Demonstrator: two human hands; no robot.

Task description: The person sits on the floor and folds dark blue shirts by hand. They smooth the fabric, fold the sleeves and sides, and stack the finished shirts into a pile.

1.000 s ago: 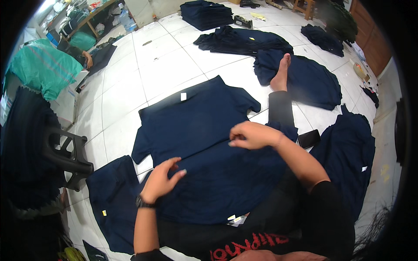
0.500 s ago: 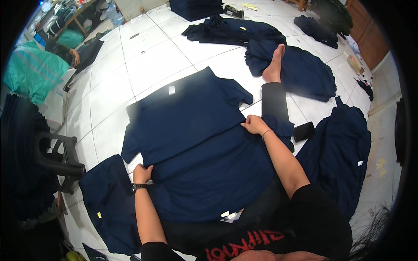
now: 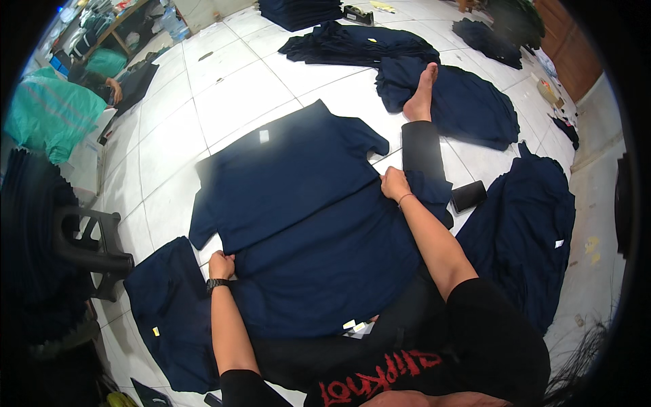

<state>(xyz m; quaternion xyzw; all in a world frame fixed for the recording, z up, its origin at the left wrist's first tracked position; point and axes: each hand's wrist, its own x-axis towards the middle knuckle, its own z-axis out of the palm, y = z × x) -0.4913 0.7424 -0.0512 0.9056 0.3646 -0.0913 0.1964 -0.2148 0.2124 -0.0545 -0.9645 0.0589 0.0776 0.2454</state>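
A navy short-sleeved shirt (image 3: 291, 169) lies spread on the white tiled floor in front of me, with a small white label near its far edge. A crease runs across its middle between my hands. At the left end of that crease, my left hand (image 3: 222, 264) is closed on the shirt's side edge, a dark watch on its wrist. My right hand (image 3: 395, 185) pinches the opposite side edge, just below the sleeve. The near part of the shirt rests over my lap, with small yellowish tags (image 3: 352, 325) by its hem.
More navy garments lie folded at left (image 3: 169, 319), right (image 3: 525, 237) and far right (image 3: 447, 102). A black phone (image 3: 469, 196) sits beside my outstretched leg. At left are a dark plastic stool (image 3: 102, 251), a green bag (image 3: 51, 112) and another person's hand (image 3: 114, 88).
Both hands keep their hold on the shirt's sides. The near hem has shifted slightly away from me, and the whole view has moved a little.
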